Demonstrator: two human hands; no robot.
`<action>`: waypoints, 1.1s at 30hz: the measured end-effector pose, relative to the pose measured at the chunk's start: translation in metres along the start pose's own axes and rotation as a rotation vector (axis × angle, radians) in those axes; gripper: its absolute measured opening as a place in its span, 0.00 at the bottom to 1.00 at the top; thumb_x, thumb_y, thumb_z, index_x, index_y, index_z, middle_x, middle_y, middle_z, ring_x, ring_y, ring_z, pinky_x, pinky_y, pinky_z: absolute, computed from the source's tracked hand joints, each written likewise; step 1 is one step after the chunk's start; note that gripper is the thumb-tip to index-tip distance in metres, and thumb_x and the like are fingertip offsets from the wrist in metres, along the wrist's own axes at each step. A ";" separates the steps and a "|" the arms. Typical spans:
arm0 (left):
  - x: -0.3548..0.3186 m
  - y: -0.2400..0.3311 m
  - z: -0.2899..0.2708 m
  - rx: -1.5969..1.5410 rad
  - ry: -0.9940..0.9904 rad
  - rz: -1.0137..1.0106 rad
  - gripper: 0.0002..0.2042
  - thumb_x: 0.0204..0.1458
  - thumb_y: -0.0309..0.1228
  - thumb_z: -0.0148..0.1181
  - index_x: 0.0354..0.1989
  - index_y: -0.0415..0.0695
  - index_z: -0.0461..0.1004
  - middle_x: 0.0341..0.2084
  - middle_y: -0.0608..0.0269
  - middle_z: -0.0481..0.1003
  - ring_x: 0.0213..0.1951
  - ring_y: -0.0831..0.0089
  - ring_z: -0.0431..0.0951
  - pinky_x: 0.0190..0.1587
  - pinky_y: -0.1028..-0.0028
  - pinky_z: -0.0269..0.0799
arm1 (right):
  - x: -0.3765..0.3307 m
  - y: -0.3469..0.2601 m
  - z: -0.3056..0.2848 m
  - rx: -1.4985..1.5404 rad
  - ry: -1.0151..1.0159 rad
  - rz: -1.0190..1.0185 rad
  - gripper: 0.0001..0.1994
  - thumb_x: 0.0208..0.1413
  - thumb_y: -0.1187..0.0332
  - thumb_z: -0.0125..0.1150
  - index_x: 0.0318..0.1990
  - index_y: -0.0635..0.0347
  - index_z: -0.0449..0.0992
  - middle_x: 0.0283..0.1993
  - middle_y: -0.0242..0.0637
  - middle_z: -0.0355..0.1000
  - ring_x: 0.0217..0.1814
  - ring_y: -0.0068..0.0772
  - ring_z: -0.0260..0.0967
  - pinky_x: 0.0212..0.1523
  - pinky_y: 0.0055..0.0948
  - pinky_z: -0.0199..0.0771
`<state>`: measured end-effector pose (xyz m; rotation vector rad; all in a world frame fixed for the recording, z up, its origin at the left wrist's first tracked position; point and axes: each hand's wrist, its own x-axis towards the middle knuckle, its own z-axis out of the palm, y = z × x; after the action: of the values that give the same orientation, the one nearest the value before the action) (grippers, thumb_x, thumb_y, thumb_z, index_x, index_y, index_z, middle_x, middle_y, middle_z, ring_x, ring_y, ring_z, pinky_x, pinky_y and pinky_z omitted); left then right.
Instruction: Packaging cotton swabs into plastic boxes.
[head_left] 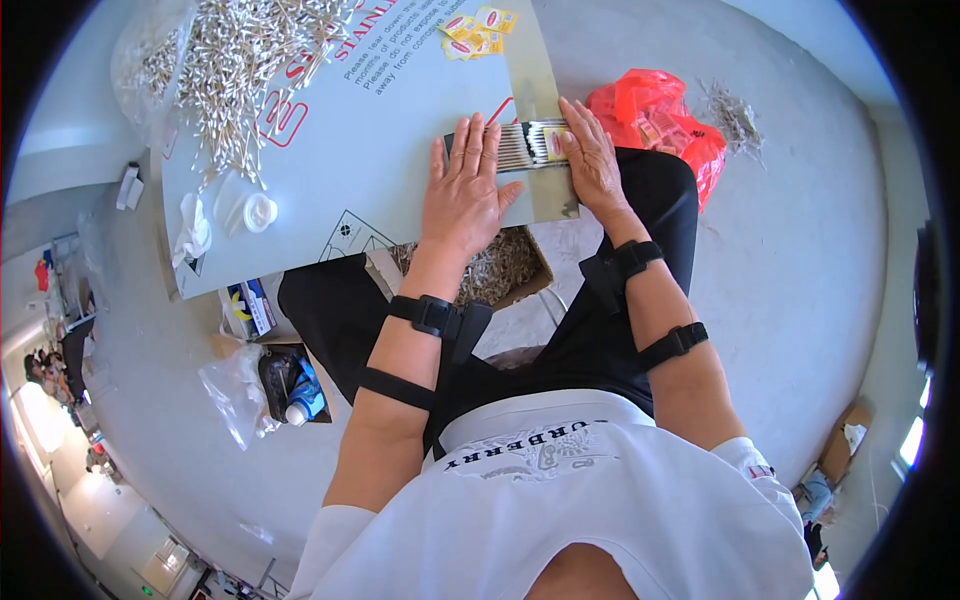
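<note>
A flat row of cotton swabs (513,147) lies on the sheet-covered work table (330,185) between my hands. Across its left end rests my left hand (468,190), palm down with fingers stretched out and thumb apart. My right hand (594,165) is at the row's right end, fingers extended along a small yellow label card (556,144), part of which is under the fingers. White swab tips show next to the card. The parts beneath my palms are hidden, and whether the swabs sit in a bag or sleeve I cannot tell.
A large heap of loose swabs (250,65) covers the table's far left. Yellow cards (480,32) lie at the far edge. A small white round container (259,212) stands front left. Below are a swab-filled cardboard box (545,270) and, right, a red plastic bag (650,105).
</note>
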<state>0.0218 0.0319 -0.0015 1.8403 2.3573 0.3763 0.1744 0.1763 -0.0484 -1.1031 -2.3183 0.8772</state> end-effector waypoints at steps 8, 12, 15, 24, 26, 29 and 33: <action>0.008 0.018 0.008 -0.040 0.016 -0.003 0.37 0.59 0.50 0.50 0.71 0.44 0.47 0.72 0.54 0.45 0.73 0.61 0.42 0.72 0.53 0.36 | -0.002 -0.007 0.004 0.003 0.018 0.037 0.25 0.67 0.52 0.42 0.69 0.40 0.58 0.72 0.39 0.55 0.76 0.46 0.44 0.71 0.54 0.40; 0.014 0.029 0.011 -0.062 0.036 0.003 0.38 0.57 0.49 0.52 0.71 0.41 0.48 0.72 0.53 0.46 0.73 0.61 0.42 0.72 0.54 0.37 | -0.002 -0.010 0.001 0.001 0.009 0.054 0.25 0.67 0.53 0.42 0.70 0.41 0.58 0.72 0.38 0.55 0.77 0.46 0.42 0.72 0.55 0.37; 0.017 0.031 0.014 -0.080 0.034 0.018 0.35 0.60 0.44 0.51 0.70 0.38 0.49 0.70 0.49 0.49 0.72 0.57 0.46 0.71 0.56 0.40 | 0.001 -0.008 -0.002 -0.022 0.020 0.060 0.23 0.66 0.55 0.46 0.67 0.45 0.63 0.68 0.43 0.60 0.74 0.47 0.50 0.70 0.51 0.47; 0.038 0.038 0.026 -0.755 0.508 -0.160 0.24 0.65 0.32 0.42 0.67 0.35 0.52 0.66 0.40 0.53 0.68 0.48 0.53 0.69 0.59 0.49 | 0.014 -0.012 -0.005 0.894 0.160 0.554 0.18 0.62 0.56 0.59 0.33 0.65 0.77 0.22 0.25 0.64 0.27 0.17 0.56 0.28 0.24 0.60; 0.042 0.045 0.029 -0.786 0.525 -0.174 0.24 0.66 0.33 0.41 0.67 0.35 0.52 0.67 0.41 0.53 0.68 0.49 0.53 0.68 0.59 0.50 | 0.016 -0.003 0.002 0.903 0.218 0.483 0.17 0.62 0.58 0.59 0.31 0.65 0.76 0.23 0.25 0.63 0.27 0.17 0.57 0.29 0.24 0.61; 0.043 0.046 0.030 -0.873 0.565 -0.224 0.23 0.67 0.35 0.39 0.67 0.35 0.54 0.67 0.42 0.54 0.68 0.51 0.54 0.68 0.60 0.50 | 0.017 -0.002 0.006 0.869 0.214 0.476 0.16 0.62 0.60 0.59 0.30 0.67 0.75 0.25 0.29 0.65 0.29 0.20 0.59 0.32 0.26 0.62; 0.046 0.052 0.033 -0.946 0.565 -0.250 0.24 0.67 0.37 0.40 0.66 0.35 0.54 0.66 0.43 0.56 0.68 0.53 0.56 0.68 0.61 0.52 | 0.017 0.006 0.014 0.816 0.267 0.382 0.17 0.62 0.62 0.59 0.30 0.70 0.73 0.28 0.34 0.62 0.31 0.26 0.60 0.36 0.29 0.62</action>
<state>0.0674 0.0918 -0.0166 1.0449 2.0091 1.7718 0.1596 0.1875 -0.0607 -1.1789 -1.3183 1.5155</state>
